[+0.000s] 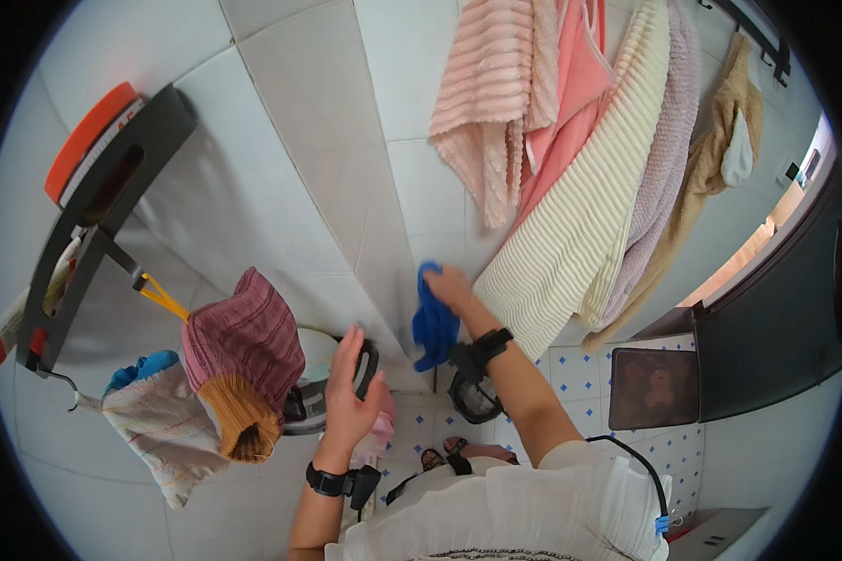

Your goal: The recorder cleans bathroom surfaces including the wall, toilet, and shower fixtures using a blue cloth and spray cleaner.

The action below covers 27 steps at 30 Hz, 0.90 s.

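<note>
My right hand point(450, 289) is shut on a blue cloth point(435, 329), which hangs bunched and folded below the fingers, close to the tiled wall corner. My left hand point(351, 393) is raised with fingers apart and holds nothing. Behind it, partly hidden, is a grey and white object with a black handle-like loop point(368, 366); what it is I cannot tell. To the left of that hand hang a mauve knitted piece with a mustard ribbed cuff point(245, 350) and a pale striped cloth point(161, 428).
Towels hang at the right: pink ribbed point(484, 105), cream ribbed point(568, 231), lilac point(656, 161) and tan point(716, 140). A dark grey wall shelf point(151, 133) with hooks juts out at left. A dark door point(772, 301) and brown mat point(655, 389) are at right.
</note>
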{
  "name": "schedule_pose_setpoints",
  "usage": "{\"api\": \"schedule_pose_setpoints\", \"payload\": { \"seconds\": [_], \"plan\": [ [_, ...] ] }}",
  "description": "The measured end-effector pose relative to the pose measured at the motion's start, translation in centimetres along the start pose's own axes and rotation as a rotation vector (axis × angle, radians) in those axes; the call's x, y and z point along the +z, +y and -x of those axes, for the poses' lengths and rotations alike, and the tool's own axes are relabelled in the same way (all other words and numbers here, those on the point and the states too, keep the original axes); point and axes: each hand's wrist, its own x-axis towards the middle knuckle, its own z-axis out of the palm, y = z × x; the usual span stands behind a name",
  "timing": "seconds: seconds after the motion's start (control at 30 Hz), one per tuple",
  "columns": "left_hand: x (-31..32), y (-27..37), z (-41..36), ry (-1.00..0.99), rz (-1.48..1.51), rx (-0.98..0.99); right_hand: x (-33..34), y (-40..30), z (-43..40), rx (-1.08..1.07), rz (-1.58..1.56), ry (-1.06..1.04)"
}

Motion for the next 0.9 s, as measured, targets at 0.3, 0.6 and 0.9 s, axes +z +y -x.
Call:
{"api": "schedule_pose_setpoints", "payload": {
  "seconds": [0.3, 0.6, 0.9],
  "plan": [
    [0.1, -0.8, 0.7, 0.035, 0.132, -0.084, -9.8, -25.8, 3.1, -0.85, -0.9, -0.142],
    [-1.0, -1.1, 3.0, 0.064, 0.15, -0.274, -0.2, -17.0, -4.3, -0.589, -0.859, 0.073],
    [0.3, -1.5, 2.8, 0.002, 0.18, -0.314, 10.5, 1.6, -3.1, 0.11, -1.077, -0.006]
  ]
}}
